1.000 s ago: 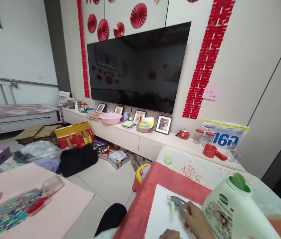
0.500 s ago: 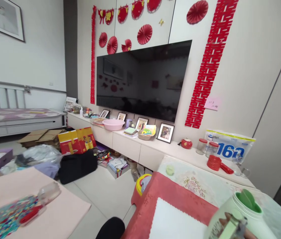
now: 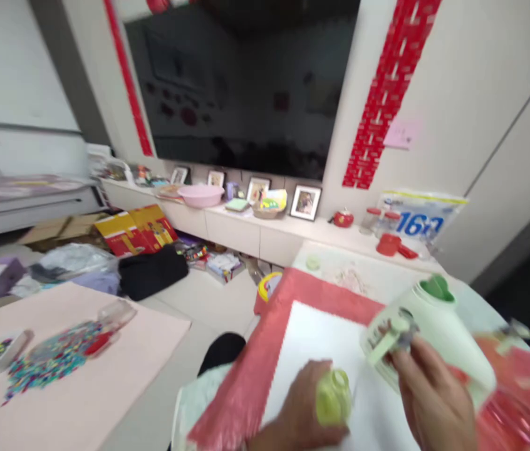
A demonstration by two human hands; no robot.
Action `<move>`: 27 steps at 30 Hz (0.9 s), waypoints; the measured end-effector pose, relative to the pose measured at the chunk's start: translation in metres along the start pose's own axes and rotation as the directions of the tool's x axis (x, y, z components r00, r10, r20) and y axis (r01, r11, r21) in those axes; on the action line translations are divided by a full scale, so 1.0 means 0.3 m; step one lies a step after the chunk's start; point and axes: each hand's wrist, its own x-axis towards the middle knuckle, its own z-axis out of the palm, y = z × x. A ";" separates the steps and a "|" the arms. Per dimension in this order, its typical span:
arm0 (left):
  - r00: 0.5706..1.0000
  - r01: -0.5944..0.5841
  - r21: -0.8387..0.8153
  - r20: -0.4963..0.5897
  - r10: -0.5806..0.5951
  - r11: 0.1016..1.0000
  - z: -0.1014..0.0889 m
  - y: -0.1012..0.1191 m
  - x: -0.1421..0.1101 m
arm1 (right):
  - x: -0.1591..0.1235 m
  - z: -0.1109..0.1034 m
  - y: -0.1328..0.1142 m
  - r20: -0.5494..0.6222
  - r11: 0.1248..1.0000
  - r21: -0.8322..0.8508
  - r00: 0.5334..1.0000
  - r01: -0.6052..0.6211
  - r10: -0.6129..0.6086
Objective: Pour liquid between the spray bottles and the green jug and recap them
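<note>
My left hand (image 3: 300, 404), at the lower middle, is closed around a small translucent yellow-green cup (image 3: 333, 399). To its right, my right hand (image 3: 438, 391) grips the handle of a pale green jug (image 3: 453, 335). The jug has a darker green piece (image 3: 436, 287) at its mouth and dark lettering on its side. It leans in the view and is apart from the cup. Below both hands lies a white scallop-edged sheet (image 3: 309, 335) on a red cloth (image 3: 265, 369).
A light green round lid (image 3: 312, 262) rests on the flowered tablecloth (image 3: 331, 254). Left, a pink board (image 3: 138, 366) holds scattered colorful beads (image 3: 58, 357) and a white tray (image 3: 15, 351). Behind are a long cabinet (image 3: 232, 228) and red-lidded jars (image 3: 371, 220). Blurred red plastic (image 3: 523, 401) is at right.
The view has tipped downward. My left hand has come into view holding the yellow-green cup. The jug shows higher in the view, with more of my right hand visible on its handle.
</note>
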 end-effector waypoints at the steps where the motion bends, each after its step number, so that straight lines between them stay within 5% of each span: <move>1: 1.000 0.015 -0.022 0.016 -0.015 1.000 0.020 0.011 -0.045 | -0.007 0.002 -0.043 -0.059 0.984 0.166 0.996 0.072 -0.063; 6: 0.995 0.089 -0.079 0.062 -0.084 0.993 0.017 0.050 -0.071 | -0.001 0.053 -0.178 -0.080 0.895 0.395 0.978 0.208 -0.192; 16: 0.991 0.113 -0.101 0.085 -0.105 0.988 -0.002 0.074 -0.053 | -0.014 0.085 -0.031 0.161 0.921 0.336 0.951 0.199 -0.265; 24: 0.990 0.121 -0.098 0.091 -0.112 0.988 0.000 0.075 -0.051 | -0.003 0.071 -0.108 0.008 0.864 0.406 0.944 0.299 -0.330; 27: 0.988 0.132 -0.112 0.093 -0.122 0.985 -0.002 0.080 -0.050 | -0.003 0.073 -0.095 0.042 0.882 0.378 0.946 0.282 -0.321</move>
